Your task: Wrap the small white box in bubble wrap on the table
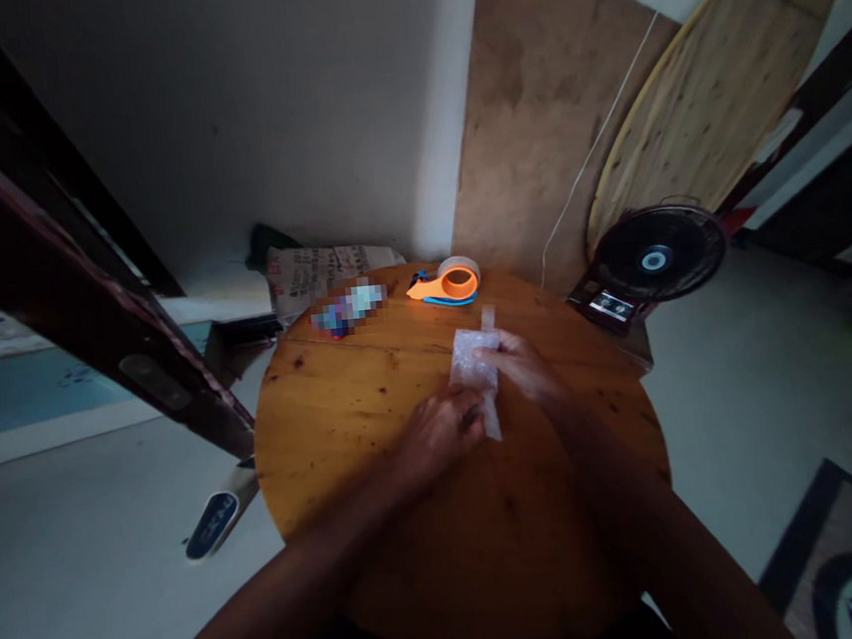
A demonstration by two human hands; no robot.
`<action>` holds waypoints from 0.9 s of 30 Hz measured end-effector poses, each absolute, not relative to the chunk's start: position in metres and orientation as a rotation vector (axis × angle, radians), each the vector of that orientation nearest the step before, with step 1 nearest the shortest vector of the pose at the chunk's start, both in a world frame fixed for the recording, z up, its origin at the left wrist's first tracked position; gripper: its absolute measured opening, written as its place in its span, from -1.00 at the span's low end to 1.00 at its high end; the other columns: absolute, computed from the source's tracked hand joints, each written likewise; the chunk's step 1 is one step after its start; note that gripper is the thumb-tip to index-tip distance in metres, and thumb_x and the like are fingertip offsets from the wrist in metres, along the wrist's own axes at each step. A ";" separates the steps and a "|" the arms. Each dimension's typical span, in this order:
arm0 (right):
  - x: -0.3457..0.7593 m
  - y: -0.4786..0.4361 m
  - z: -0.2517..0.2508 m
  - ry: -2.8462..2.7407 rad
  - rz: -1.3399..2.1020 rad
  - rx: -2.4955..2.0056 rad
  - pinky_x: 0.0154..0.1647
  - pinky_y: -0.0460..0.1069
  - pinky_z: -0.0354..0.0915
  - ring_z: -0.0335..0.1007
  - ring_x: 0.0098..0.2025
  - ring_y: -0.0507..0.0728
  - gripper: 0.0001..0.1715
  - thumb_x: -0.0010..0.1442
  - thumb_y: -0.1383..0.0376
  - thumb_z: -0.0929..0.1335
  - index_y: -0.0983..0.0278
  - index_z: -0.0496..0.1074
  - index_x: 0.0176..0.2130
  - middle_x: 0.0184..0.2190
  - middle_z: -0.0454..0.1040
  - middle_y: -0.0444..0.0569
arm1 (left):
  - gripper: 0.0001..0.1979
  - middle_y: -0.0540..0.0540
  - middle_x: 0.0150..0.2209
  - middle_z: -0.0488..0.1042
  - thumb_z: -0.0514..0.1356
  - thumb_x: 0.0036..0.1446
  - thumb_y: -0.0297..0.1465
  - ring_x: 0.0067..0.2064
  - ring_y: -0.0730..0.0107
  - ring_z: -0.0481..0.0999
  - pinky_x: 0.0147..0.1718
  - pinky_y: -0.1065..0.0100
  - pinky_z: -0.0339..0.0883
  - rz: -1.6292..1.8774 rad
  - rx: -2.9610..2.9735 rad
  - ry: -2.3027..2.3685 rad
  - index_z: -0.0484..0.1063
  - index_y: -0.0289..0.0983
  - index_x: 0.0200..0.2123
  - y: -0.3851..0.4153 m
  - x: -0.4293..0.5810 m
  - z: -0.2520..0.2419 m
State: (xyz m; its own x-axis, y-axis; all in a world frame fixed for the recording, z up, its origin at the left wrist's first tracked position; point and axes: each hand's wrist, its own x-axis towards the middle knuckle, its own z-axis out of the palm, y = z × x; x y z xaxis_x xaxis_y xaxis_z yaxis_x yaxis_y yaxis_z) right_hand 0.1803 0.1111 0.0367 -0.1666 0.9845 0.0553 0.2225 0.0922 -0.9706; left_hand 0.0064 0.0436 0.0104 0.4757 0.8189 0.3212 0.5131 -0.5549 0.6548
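A small packet in bubble wrap (468, 358) is on the round wooden table. A strip of clear tape (488, 318) runs along its right side, its ends sticking out past the top and bottom. My right hand (517, 359) grips the packet's right edge, thumb on top. My left hand (446, 425) is at the lower end, its fingers curled beside the tape's near end; whether they pinch the tape is hard to see. Beyond the packet rests an orange tape dispenser (434, 288) with a roll of clear tape.
The round wooden table (329, 407) has a pixelated item (350, 308) at its far left. A printed sack (332, 263) lies behind it, against the wall. A black fan (651, 258) stands off the right edge, before a leaning round tabletop (726, 84).
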 end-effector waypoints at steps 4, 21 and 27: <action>0.177 0.089 0.052 -1.668 1.088 -1.223 -0.35 -0.06 0.21 0.27 -0.40 0.04 -0.75 -0.02 0.16 0.39 0.28 0.37 -0.36 -0.46 0.39 -0.15 | -0.76 -0.05 -0.10 0.52 0.13 0.10 -0.47 -0.13 0.32 0.52 -0.11 0.32 0.39 0.890 2.212 1.091 0.48 -0.19 -0.15 0.046 0.007 0.008; 0.174 0.042 0.042 -1.736 0.787 -1.287 -0.32 -0.08 0.26 0.36 -0.34 0.07 -0.86 0.15 0.20 0.31 0.22 0.38 -0.32 -0.38 0.44 -0.09 | -0.66 -0.09 -0.18 0.36 0.27 -0.01 -0.28 -0.14 0.23 0.44 -0.16 0.22 0.37 0.892 2.020 1.513 0.29 -0.23 -0.17 0.043 0.007 0.015; 0.175 0.025 0.034 -1.869 0.742 -1.195 -0.03 0.00 0.30 0.39 -0.01 0.15 -0.90 0.15 0.26 0.32 0.19 0.41 -0.27 -0.06 0.45 -0.01 | -0.40 -0.21 0.14 0.19 0.25 -0.01 -0.39 0.10 0.15 0.34 -0.02 0.21 0.33 0.947 2.064 1.347 0.17 -0.20 0.12 0.045 0.005 0.013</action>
